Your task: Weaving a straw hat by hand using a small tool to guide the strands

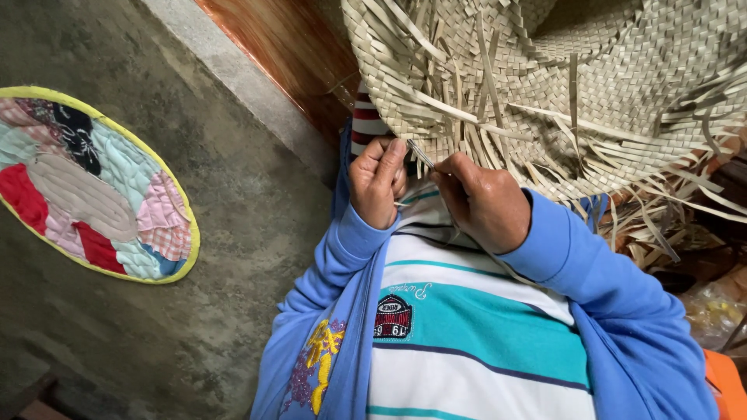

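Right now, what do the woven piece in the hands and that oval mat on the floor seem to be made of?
The woven piece looks like flat strips of dried palm leaf or straw: pale tan, matte, plaited in a checker pattern, with loose ends sticking out. The oval mat looks like cloth patchwork: soft, stitched scraps in red, pink, pale blue and black, edged with a yellow binding. The floor seems to be bare, rough concrete.

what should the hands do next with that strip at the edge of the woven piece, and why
Probably tuck it under the next crossing strand. Both the left hand and the right hand pinch one thin straw strip right at the rim of the woven straw piece, where many loose ends remain unwoven.
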